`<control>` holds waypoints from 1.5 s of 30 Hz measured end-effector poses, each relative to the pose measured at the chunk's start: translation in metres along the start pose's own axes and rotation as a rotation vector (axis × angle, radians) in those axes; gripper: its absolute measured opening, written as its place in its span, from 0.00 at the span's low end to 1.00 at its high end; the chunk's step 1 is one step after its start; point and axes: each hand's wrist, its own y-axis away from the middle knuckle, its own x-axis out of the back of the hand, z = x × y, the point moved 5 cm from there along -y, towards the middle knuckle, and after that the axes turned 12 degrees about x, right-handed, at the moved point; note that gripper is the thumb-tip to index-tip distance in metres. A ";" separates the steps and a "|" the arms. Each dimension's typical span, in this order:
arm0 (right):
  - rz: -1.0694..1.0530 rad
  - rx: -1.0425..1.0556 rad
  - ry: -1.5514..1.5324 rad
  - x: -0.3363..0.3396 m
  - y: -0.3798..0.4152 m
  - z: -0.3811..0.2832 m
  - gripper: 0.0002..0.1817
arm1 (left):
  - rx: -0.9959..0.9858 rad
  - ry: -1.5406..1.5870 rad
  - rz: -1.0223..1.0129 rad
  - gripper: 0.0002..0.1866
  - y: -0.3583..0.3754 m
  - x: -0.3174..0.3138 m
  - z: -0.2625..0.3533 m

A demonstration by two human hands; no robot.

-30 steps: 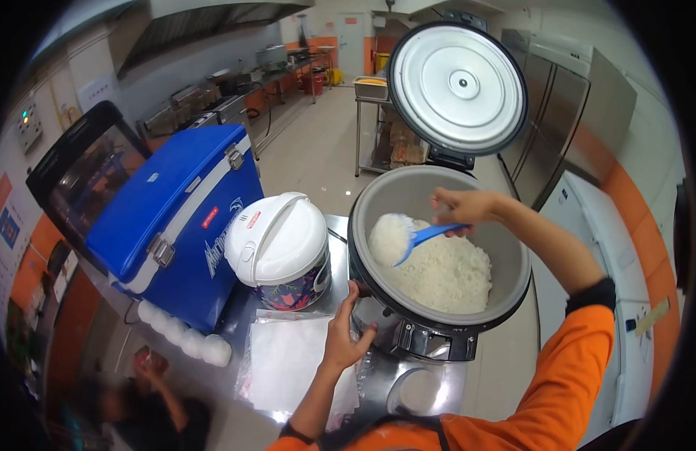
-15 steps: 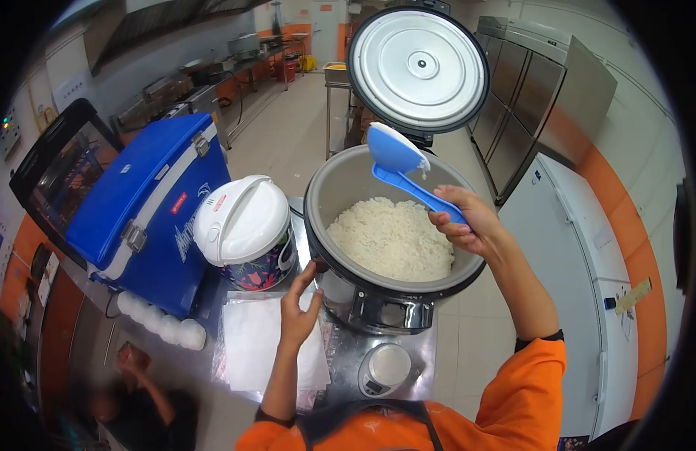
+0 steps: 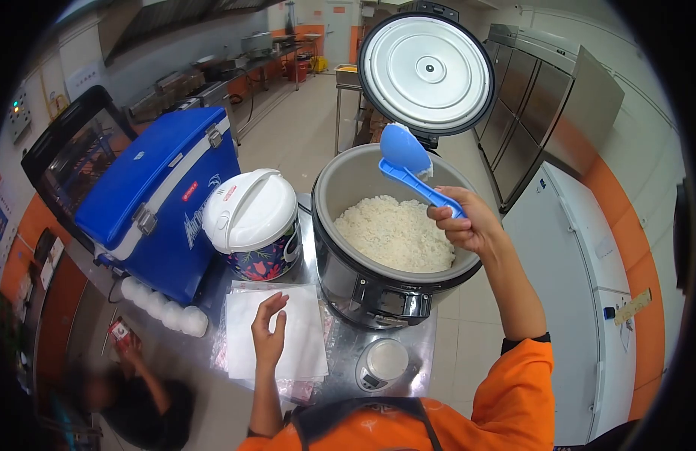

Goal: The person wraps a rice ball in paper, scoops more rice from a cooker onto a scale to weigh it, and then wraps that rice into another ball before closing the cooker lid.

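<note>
My right hand [image 3: 468, 219] grips the handle of a blue rice paddle [image 3: 406, 154], held up above the right side of a large open rice cooker [image 3: 325, 259]. White rice clings to the paddle's edge. Inside the pot lies a heap of cooked rice [image 3: 397, 233]. The cooker's round lid [image 3: 429, 86] stands raised behind it. My left hand [image 3: 269, 331] hovers over a stack of white sheets [image 3: 306, 338], its fingers apart and empty. A small scale [image 3: 385, 361] rests on the metal table in front of the cooker.
Left of the cooker stand a white-lidded container with a floral body [image 3: 261, 259] and a blue cooler box [image 3: 160, 203]. Stacked white cups [image 3: 163, 308] line the table's left edge. At lower left, another person [image 3: 148, 406] holds a red item. A white chest freezer [image 3: 562, 301] is on the right.
My left hand has drawn back from the cooker's rim to over the white sheets. The paddle has tilted slightly in my right hand. The other person's red item is raised higher.
</note>
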 end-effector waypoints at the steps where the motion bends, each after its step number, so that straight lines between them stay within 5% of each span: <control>1: -0.002 0.000 0.004 -0.002 0.000 0.000 0.03 | 0.032 -0.018 0.018 0.19 0.003 0.006 -0.005; 3: 0.074 0.129 0.355 -0.005 0.002 -0.004 0.03 | 0.063 -0.035 0.050 0.18 0.012 0.015 -0.015; 7: -0.013 0.093 0.195 -0.012 0.002 0.003 0.04 | 0.108 -0.054 0.097 0.17 0.029 0.032 -0.027; 17: 0.240 0.470 0.933 -0.007 0.006 -0.021 0.08 | 0.135 -0.090 0.176 0.17 0.049 0.047 -0.032; 23: 0.017 0.067 0.229 0.003 0.003 -0.013 0.05 | 0.131 -0.121 0.147 0.17 0.046 0.041 -0.031; 27: 0.032 0.022 0.122 0.010 0.001 -0.009 0.04 | 0.133 -0.115 0.146 0.16 0.045 0.041 -0.031; 32: 0.068 0.163 0.460 0.014 0.002 -0.011 0.05 | 0.130 -0.097 0.154 0.15 0.044 0.041 -0.032; 39: 0.009 0.092 0.320 0.016 0.000 -0.007 0.06 | 0.136 -0.107 0.142 0.15 0.039 0.038 -0.034; 45: 0.197 0.418 0.946 0.012 0.009 -0.015 0.11 | 0.122 -0.138 0.142 0.15 0.038 0.038 -0.034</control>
